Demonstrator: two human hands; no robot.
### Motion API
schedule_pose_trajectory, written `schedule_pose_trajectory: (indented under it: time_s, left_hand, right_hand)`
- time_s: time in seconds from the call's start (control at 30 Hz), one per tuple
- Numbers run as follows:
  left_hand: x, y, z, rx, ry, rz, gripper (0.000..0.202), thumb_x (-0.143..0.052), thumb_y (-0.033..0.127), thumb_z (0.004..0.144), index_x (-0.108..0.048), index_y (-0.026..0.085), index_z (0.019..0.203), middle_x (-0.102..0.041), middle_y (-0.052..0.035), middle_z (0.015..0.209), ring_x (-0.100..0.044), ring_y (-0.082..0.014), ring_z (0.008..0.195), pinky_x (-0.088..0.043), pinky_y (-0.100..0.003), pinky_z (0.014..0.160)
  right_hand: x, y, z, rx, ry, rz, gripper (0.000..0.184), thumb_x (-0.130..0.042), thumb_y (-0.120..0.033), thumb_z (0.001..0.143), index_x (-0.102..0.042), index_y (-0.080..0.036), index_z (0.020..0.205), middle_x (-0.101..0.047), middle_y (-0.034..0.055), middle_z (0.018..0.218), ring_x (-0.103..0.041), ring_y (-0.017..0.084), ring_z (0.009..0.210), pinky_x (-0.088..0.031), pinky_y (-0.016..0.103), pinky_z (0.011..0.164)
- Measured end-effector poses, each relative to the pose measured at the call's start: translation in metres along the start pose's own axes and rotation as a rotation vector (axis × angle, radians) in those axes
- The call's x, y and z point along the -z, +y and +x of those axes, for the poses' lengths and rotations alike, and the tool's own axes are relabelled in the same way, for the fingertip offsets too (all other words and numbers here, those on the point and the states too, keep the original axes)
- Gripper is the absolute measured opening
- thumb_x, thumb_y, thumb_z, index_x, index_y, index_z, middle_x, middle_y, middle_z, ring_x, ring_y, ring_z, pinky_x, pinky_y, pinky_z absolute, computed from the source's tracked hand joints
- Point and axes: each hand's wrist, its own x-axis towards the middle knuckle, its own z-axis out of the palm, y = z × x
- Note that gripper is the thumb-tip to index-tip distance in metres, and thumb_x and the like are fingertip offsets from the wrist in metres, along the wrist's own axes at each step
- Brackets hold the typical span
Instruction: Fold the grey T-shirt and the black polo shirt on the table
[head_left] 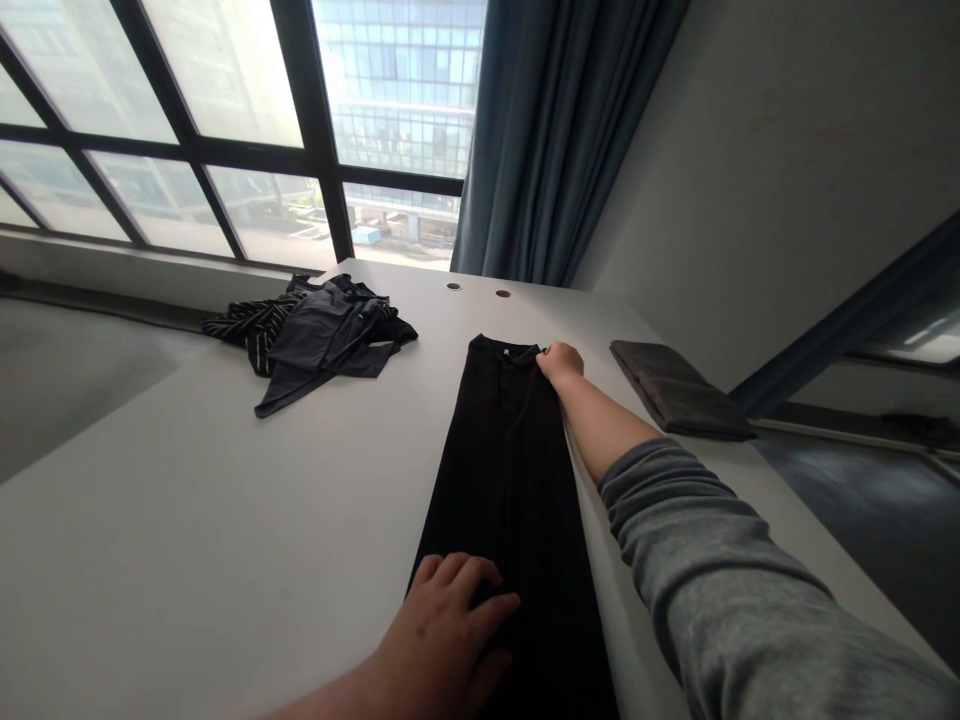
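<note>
A pair of black trousers (pixel 510 460) lies lengthwise on the white table (pixel 187 520), folded along the legs, waistband at the far end. My left hand (pixel 450 625) rests flat on the near part of the trousers, fingers spread. My right hand (pixel 559 362) reaches out at arm's length and is closed on the right corner of the waistband; a grey sleeve covers that arm from the elbow back.
A heap of dark clothes (pixel 322 335), one striped, lies at the far left of the table. A folded dark grey garment (pixel 679 390) sits at the right edge. Two round holes (pixel 478 290) mark the table's far end. Window, blue curtain (pixel 555 130) and wall stand behind.
</note>
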Motion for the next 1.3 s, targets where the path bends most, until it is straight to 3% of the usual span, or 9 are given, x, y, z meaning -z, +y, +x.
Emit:
schedule_pose_trajectory:
  time_s: [0.13, 0.3, 0.47, 0.57, 0.7, 0.77, 0.97, 1.2, 1.3]
  left_hand:
    - [-0.002, -0.001, 0.000, -0.004, 0.005, -0.008, 0.046, -0.072, 0.039, 0.092, -0.063, 0.034, 0.137, -0.062, -0.0047, 0.139, -0.055, -0.0302, 0.126, -0.044, -0.050, 0.105]
    - [0.000, 0.002, -0.001, -0.016, -0.005, -0.012, 0.030, -0.069, 0.036, 0.095, -0.068, 0.033, 0.124, -0.064, -0.0036, 0.134, -0.057, -0.0287, 0.122, -0.044, -0.048, 0.101]
    - [0.003, 0.003, -0.001, -0.019, -0.017, -0.023, 0.028, -0.069, 0.034, 0.094, -0.068, 0.032, 0.122, -0.065, -0.0030, 0.132, -0.058, -0.0274, 0.120, -0.043, -0.047, 0.101]
    - [0.003, 0.004, -0.001, -0.013, -0.023, -0.034, 0.029, -0.069, 0.032, 0.094, -0.068, 0.033, 0.123, -0.065, -0.0023, 0.132, -0.058, -0.0270, 0.121, -0.043, -0.046, 0.101]
    - [0.003, 0.004, 0.000, -0.017, -0.018, -0.033, 0.029, -0.069, 0.031, 0.093, -0.069, 0.032, 0.122, -0.066, -0.0026, 0.131, -0.058, -0.0266, 0.120, -0.044, -0.045, 0.101]
    - [0.003, 0.004, 0.000, -0.019, -0.017, -0.026, 0.029, -0.069, 0.031, 0.093, -0.069, 0.031, 0.122, -0.066, -0.0033, 0.131, -0.058, -0.0267, 0.120, -0.044, -0.045, 0.101]
    - [0.005, 0.006, 0.002, -0.005, -0.042, -0.026, 0.031, -0.068, 0.031, 0.094, -0.068, 0.032, 0.125, -0.065, -0.0038, 0.132, -0.058, -0.0268, 0.122, -0.043, -0.046, 0.103]
    - [0.001, 0.011, -0.003, -0.042, -0.048, 0.019, 0.023, -0.069, 0.032, 0.095, -0.073, 0.035, 0.117, -0.064, -0.0024, 0.130, -0.056, -0.0266, 0.119, -0.042, -0.045, 0.101]
    - [0.002, 0.013, -0.004, -0.088, -0.069, 0.030, 0.019, -0.073, 0.035, 0.092, -0.075, 0.036, 0.111, -0.061, -0.0009, 0.138, -0.054, -0.0282, 0.123, -0.042, -0.046, 0.101]
  right_hand:
    - [0.001, -0.013, -0.011, 0.112, 0.081, 0.014, 0.031, -0.053, -0.029, 0.094, -0.076, -0.017, 0.109, -0.075, 0.0142, 0.107, -0.069, 0.027, 0.100, -0.052, 0.034, 0.090]
    - [-0.017, -0.017, -0.019, 0.229, 0.078, 0.046, 0.032, -0.048, -0.028, 0.098, -0.074, -0.016, 0.112, -0.069, 0.0162, 0.120, -0.064, 0.027, 0.108, -0.051, 0.035, 0.099]
    - [-0.028, 0.000, -0.017, 0.304, 0.013, 0.091, 0.043, -0.039, -0.021, 0.100, -0.073, -0.012, 0.124, -0.065, 0.0154, 0.132, -0.059, 0.025, 0.126, -0.043, 0.035, 0.117]
    - [-0.026, 0.015, -0.021, 0.395, -0.025, 0.114, 0.045, -0.049, -0.028, 0.098, -0.068, -0.013, 0.136, -0.061, 0.0120, 0.142, -0.055, 0.023, 0.134, -0.038, 0.031, 0.123]
    - [-0.022, 0.029, -0.030, 0.484, 0.025, 0.145, 0.055, -0.049, -0.036, 0.098, -0.060, -0.011, 0.147, -0.051, 0.0136, 0.154, -0.045, 0.025, 0.146, -0.032, 0.038, 0.129]
    - [-0.021, 0.031, -0.033, 0.488, 0.017, 0.122, 0.058, -0.046, -0.039, 0.101, -0.055, -0.013, 0.151, -0.045, 0.0123, 0.161, -0.037, 0.026, 0.153, -0.027, 0.042, 0.132]
    - [-0.027, 0.021, -0.031, 0.381, -0.220, 0.003, 0.072, -0.041, -0.057, 0.104, -0.033, -0.021, 0.166, -0.018, 0.0099, 0.174, -0.018, 0.033, 0.162, -0.020, 0.056, 0.131]
    - [-0.027, 0.013, -0.029, 0.287, -0.288, -0.073, 0.080, -0.038, -0.068, 0.101, -0.022, -0.028, 0.169, -0.011, 0.0065, 0.176, -0.012, 0.037, 0.162, -0.014, 0.061, 0.130]
    - [-0.025, 0.010, -0.031, 0.252, -0.280, -0.068, 0.081, -0.039, -0.068, 0.101, -0.023, -0.027, 0.169, -0.012, 0.0075, 0.176, -0.012, 0.038, 0.162, -0.014, 0.064, 0.129]
